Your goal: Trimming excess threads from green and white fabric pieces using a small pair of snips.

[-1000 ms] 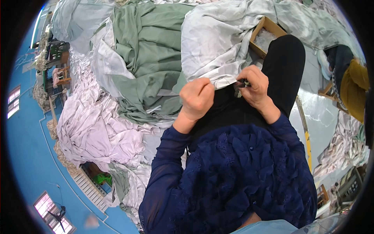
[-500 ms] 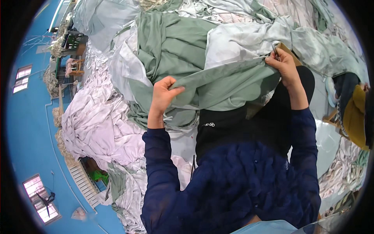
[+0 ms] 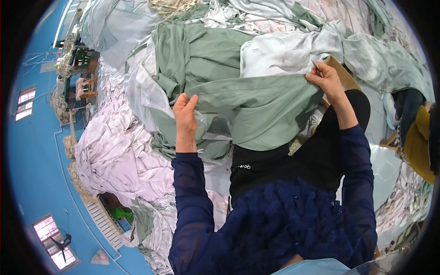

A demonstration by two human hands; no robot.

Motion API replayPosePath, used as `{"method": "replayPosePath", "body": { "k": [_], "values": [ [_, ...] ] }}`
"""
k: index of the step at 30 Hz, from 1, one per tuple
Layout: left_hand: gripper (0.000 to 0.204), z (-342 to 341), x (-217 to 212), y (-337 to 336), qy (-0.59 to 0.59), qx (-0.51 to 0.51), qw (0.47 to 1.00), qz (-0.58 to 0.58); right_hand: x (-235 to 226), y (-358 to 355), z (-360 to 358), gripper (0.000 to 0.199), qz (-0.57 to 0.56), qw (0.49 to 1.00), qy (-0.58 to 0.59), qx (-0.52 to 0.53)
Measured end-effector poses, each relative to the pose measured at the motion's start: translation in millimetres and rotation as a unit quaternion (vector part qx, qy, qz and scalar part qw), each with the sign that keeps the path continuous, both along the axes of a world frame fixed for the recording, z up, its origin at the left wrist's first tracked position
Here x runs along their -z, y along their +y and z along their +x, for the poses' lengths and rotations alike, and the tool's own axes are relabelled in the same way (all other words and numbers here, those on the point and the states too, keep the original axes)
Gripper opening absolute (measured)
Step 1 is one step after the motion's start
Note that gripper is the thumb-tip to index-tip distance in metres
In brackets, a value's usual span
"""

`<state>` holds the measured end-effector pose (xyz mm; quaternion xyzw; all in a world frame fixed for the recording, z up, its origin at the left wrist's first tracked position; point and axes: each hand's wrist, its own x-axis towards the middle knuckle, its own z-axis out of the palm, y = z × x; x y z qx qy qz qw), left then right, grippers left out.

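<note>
Your hands: left hand [image 3: 185, 117] and right hand [image 3: 326, 80] have moved from close together to wide apart.
Green cloth [image 3: 256, 105]: now stretched taut between your fingers.

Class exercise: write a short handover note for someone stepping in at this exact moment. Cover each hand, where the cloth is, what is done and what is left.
Left hand: pinching one edge of the green cloth.
Right hand: gripping the far edge, with a thin tool, perhaps small scissors, in the fingers.
Cloth: stretched between the hands above the lap, its upper part lying on the pile of pale sheets.
Done: edge pulled taut.
Left: the rest of the cloth lies bunched.
</note>
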<state>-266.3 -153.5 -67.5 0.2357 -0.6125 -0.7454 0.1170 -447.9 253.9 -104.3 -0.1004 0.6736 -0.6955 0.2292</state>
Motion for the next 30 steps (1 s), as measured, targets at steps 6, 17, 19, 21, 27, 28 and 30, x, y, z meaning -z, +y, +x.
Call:
{"method": "replayPosePath", "body": {
  "k": [6,17,19,21,27,28,30],
  "values": [
    [0.022,-31.0,15.7,49.0,-0.081,-0.171,0.873,-0.449,27.6,-20.6,8.9,0.02,0.046,0.995,0.083,0.034],
    [0.082,-49.2,-14.4,181.3,0.003,0.091,0.854,-0.513,-11.5,-42.3,31.5,0.019,0.076,0.944,0.3,0.115],
    [0.089,-50.9,-11.5,184.3,-0.007,0.093,0.848,-0.522,-19.9,-43.7,46.1,0.016,0.066,0.977,0.198,0.038],
    [0.094,-52.0,-8.5,186.6,-0.015,0.089,0.851,-0.517,-23.7,-53.1,55.6,0.016,0.067,0.992,0.111,0.005],
    [0.098,-52.5,-7.7,188.6,-0.038,0.084,0.849,-0.521,-13.4,-64.7,57.3,0.012,0.099,0.992,0.073,-0.027],
    [0.098,-53.2,-9.0,189.3,-0.038,0.084,0.849,-0.52,-12.4,-61.2,55.0,0.011,0.065,0.996,0.042,-0.032],
    [0.098,-54.0,-10.8,190.6,-0.043,0.086,0.853,-0.513,-10.7,-56.2,51.5,0.011,0.032,0.999,0.01,-0.037]
  ]
}}
